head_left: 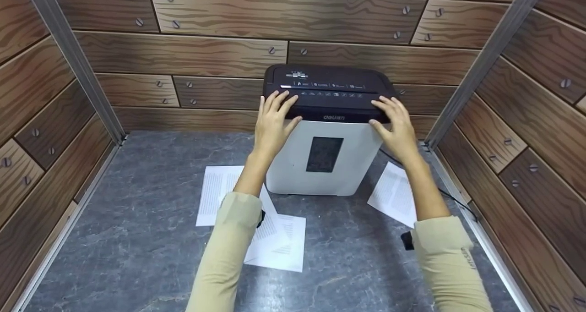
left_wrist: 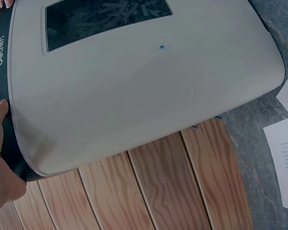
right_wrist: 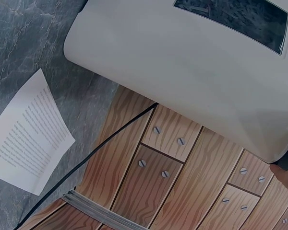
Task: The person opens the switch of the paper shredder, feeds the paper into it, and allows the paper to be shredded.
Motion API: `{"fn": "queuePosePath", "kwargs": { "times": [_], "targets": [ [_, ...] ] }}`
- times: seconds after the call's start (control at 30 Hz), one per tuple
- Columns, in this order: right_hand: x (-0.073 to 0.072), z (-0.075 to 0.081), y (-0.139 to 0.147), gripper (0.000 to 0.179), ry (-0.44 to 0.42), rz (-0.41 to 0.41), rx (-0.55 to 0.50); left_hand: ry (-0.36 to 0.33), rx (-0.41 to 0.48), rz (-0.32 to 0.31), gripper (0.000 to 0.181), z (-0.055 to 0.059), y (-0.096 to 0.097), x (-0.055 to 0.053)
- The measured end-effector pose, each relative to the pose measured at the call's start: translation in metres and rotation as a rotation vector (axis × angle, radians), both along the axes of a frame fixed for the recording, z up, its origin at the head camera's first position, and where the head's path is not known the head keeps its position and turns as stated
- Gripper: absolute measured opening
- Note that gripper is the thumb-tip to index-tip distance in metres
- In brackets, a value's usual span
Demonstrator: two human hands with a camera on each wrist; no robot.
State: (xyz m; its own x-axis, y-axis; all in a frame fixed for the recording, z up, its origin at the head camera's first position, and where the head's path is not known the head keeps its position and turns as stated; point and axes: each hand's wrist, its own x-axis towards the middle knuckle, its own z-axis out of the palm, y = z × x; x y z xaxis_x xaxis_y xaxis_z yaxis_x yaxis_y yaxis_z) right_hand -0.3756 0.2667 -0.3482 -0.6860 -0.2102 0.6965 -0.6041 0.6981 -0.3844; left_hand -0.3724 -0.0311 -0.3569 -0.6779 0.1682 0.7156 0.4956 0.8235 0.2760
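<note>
A paper shredder (head_left: pixel 288 165) with a light grey bin and a black top (head_left: pixel 329 103) stands upright at the back of the floor. Through its dark front window (left_wrist: pixel 108 21) shredded paper strips show. My left hand (head_left: pixel 271 126) holds the left front corner of the black top, fingers over the upper surface and thumb at the front edge. At the opposite corner, my right hand (head_left: pixel 398 128) grips the top the same way. Only a thumb and part of the left hand (left_wrist: pixel 0 148) appear in the left wrist view; the right wrist view catches a bit of the right hand (right_wrist: pixel 285 177).
Overlapping printed sheets (head_left: pixel 290 250) lie on the grey marbled floor (head_left: pixel 151 211) left of and in front of the shredder. Another sheet (head_left: pixel 394 196) is at its right. A black cord (right_wrist: pixel 93 152) runs from behind it to the right. Wood-patterned walls (head_left: pixel 219 55) enclose the space.
</note>
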Motion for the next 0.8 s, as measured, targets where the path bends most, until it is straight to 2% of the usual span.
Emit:
{"fn": "queuePosePath", "kwargs": {
  "times": [0.27, 0.53, 0.8],
  "targets": [
    [0.0012, 0.0017, -0.0008, 0.041, -0.027, -0.015, -0.013, 0.005, -0.005, 0.014, 0.047, 0.0011, 0.0003, 0.0004],
    [0.0008, 0.0000, -0.0003, 0.040, -0.010, -0.007, -0.019, 0.025, 0.000, 0.007, 0.046, -0.0008, 0.0012, 0.0001],
    [-0.0017, -0.0024, 0.0005, 0.040, 0.004, 0.007, -0.022, 0.011, 0.002, 0.016, 0.046, -0.0013, 0.0012, -0.0001]
  ]
}}
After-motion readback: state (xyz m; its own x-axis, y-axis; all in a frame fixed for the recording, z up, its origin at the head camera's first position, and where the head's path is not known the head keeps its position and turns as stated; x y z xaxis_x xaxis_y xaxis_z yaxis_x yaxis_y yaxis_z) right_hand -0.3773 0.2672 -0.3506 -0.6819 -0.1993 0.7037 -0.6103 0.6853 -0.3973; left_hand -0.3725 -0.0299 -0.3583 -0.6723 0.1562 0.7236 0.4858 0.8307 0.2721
